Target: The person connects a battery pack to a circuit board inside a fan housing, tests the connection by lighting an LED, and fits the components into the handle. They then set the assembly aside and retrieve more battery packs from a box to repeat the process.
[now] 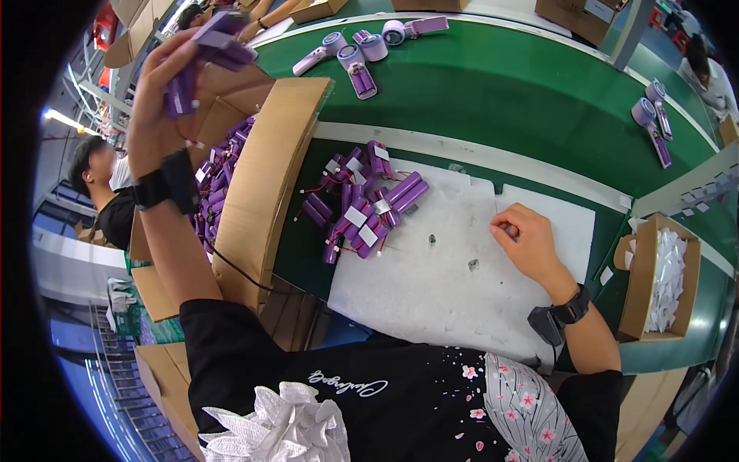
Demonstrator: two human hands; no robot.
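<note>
My left hand (156, 83) is raised at the upper left, closed around several purple battery packs (221, 45); thin wires with small white plugs dangle below. Under it stands a cardboard box (271, 146) with many more purple battery packs (223, 173) inside. A loose pile of the same battery packs (362, 204), with white labels and red and black leads, lies on the left part of a white foam mat (431, 285) and the green surface beside it. My right hand (527, 240) is over the mat's right side, fingers curled in; whatever they may hold is hidden.
Beyond the mat runs a green conveyor belt (493, 92) carrying lilac handheld devices (358, 73), some opened. A pale rail (477, 164) borders it. On the right, a small cardboard box (640, 296) holds white slips. Another person (100, 185) is at the left.
</note>
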